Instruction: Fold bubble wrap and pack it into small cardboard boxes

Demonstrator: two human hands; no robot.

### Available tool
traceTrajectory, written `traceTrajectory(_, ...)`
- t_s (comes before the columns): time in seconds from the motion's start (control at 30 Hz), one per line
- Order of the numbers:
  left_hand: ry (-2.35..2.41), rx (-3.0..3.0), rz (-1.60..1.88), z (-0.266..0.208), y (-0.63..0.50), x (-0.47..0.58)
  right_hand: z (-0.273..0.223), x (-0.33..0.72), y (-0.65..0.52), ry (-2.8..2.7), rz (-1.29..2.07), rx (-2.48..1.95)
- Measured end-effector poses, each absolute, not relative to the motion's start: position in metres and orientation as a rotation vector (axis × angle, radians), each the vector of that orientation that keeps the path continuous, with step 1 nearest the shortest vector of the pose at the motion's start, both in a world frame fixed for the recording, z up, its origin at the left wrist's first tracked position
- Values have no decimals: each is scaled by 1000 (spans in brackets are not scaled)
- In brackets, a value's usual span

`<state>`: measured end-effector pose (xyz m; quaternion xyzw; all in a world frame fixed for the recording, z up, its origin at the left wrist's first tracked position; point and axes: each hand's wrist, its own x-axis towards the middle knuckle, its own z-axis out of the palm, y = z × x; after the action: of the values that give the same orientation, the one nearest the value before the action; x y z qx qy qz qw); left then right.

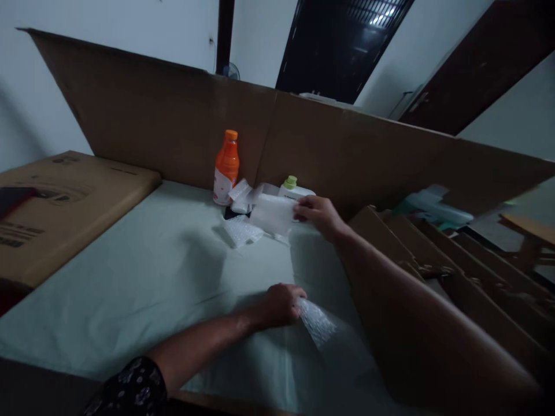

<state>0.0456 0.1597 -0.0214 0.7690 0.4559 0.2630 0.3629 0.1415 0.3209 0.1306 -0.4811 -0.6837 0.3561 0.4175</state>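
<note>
My left hand (281, 304) is closed around one end of a strip of bubble wrap (318, 325), which trails to the right over the table's near side and blurs there. Farther back, my right hand (321, 214) has its fingers closed at the right edge of a whitish translucent plastic sheet (272, 215); its fingertips are partly hidden. Behind that sheet stands a white bottle with a green cap (290, 184). Crumpled bubble wrap pieces (243, 231) lie left of the sheet, near a small dark flat object (236, 214). An orange bottle (227, 167) stands upright behind them.
A pale green cloth (165, 260) covers the table. Cardboard panels (173, 115) rise along the back. A large flat carton (78, 202) lies at left. Folded cardboard (416, 242) and a translucent spray bottle (437, 208) are at right.
</note>
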Motion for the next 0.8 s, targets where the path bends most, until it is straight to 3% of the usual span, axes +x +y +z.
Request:
traceTrajectory(0.23, 1313, 1733, 643, -9, 131, -79, 84, 61, 342, -1630, 1085, -1228)
traceTrajectory(0.47, 1258, 641, 1033, 13, 148, -177, -9, 104, 284, -1457, 1018, -1253)
traceTrajectory(0.6, 1315, 741, 1171, 42, 213, -164, -42, 112, 264, -1407, 956, -1260)
traceTrajectory(0.8, 1436, 1085, 1342, 64, 334, -121, -47, 119, 265, -1433, 981, -1228)
